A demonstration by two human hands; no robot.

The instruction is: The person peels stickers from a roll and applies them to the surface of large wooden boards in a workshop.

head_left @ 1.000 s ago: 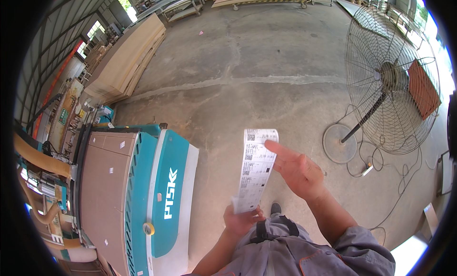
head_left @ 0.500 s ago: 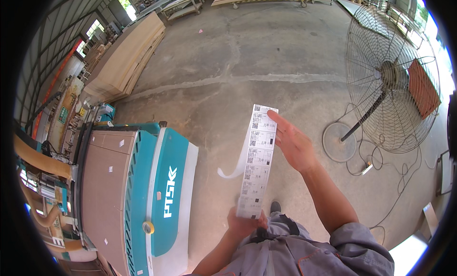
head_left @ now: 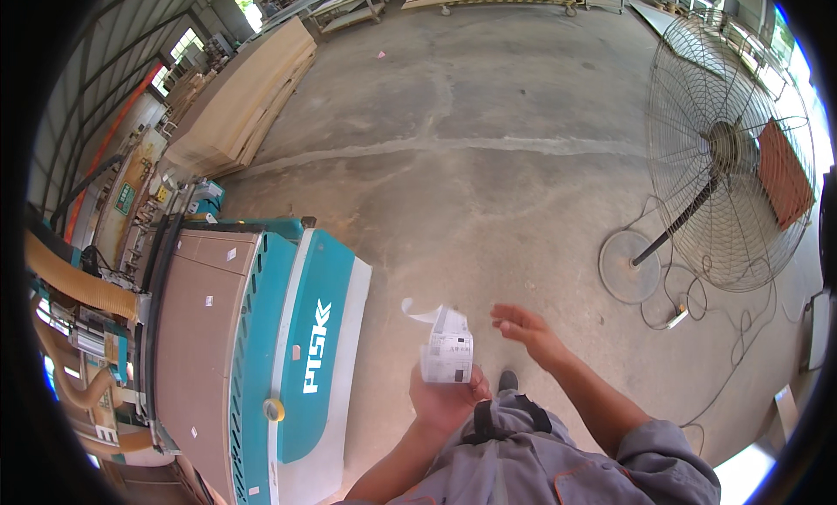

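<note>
A white strip of printed labels [head_left: 451,348] is bunched up in front of my body, its far part folding back and a curled tail hanging off to the left. My left hand [head_left: 443,397] is closed around the strip's near end. To the right of it, my right hand [head_left: 529,332] is held apart from the strip, fingers stretched out and nothing in them. The far side of the strip is hidden by its own folds.
A teal and white machine [head_left: 309,357] with a brown panel [head_left: 205,322] on it stands close on my left; a tape roll [head_left: 274,410] sits on its edge. Stacked boards [head_left: 244,104] lie beyond. On the right are a caged floor fan [head_left: 725,148] and a loose cable [head_left: 738,339].
The strip, stretched long between my hands before, has collapsed into a short folded bunch. My right hand has let go of its far end and come back toward me.
</note>
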